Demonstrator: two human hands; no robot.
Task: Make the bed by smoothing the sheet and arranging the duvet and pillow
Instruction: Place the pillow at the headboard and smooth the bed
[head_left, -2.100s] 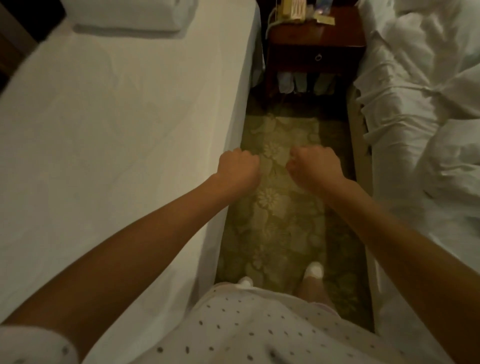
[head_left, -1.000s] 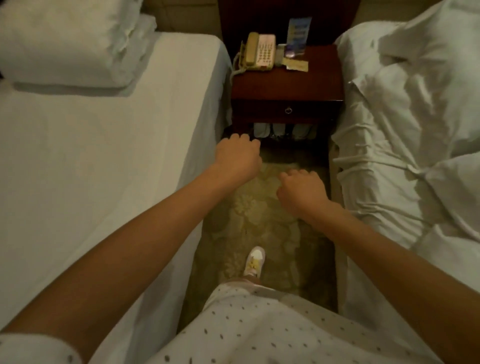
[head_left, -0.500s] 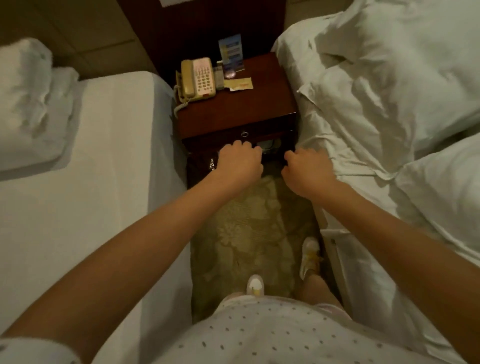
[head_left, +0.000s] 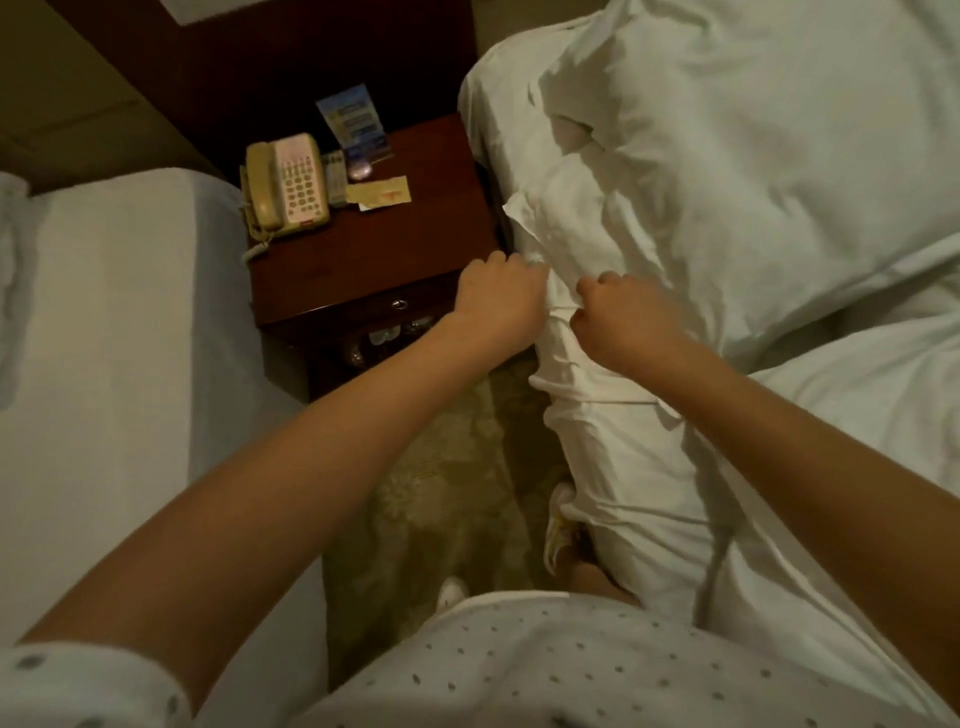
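Left grip (head_left: 498, 304), right grip (head_left: 628, 319) curled at sheet (head_left: 613, 467) bunched edge; hold on fabric unclear. Edge runs 12–6, bulk at 3 o'clock; right grip nearer.

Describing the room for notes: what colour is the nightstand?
The nightstand is dark reddish-brown, head view.

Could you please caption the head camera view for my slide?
The left hand and right hand grip the rumpled sheet beside a nightstand with a telephone.
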